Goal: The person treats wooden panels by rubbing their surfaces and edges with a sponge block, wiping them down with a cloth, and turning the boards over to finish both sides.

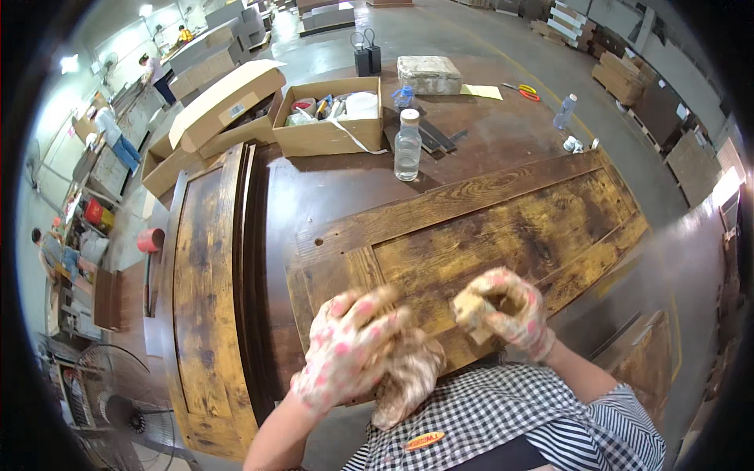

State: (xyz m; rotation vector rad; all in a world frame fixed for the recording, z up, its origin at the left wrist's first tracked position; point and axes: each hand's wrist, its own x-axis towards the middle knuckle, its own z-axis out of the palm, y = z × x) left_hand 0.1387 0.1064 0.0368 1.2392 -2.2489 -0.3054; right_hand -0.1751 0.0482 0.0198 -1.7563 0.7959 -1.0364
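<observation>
A wood-grain panel (479,243) in brown and yellow, with a raised frame, lies flat on the table before me. My left hand (345,345), in a white glove with pink dots, is over the panel's near left part, its fingers smeared by motion. A crumpled, stained rag (410,377) hangs from it at the panel's near edge. My right hand (506,310), gloved the same way, is curled round a small tan block (471,312) above the near edge. What the block is made of cannot be made out.
More framed panels (206,290) are stacked at the left. Beyond stand a clear bottle (407,149), an open carton of supplies (326,137), a wrapped block (430,74), and scissors (528,93). A fan (126,412) stands lower left. Several people work farther left.
</observation>
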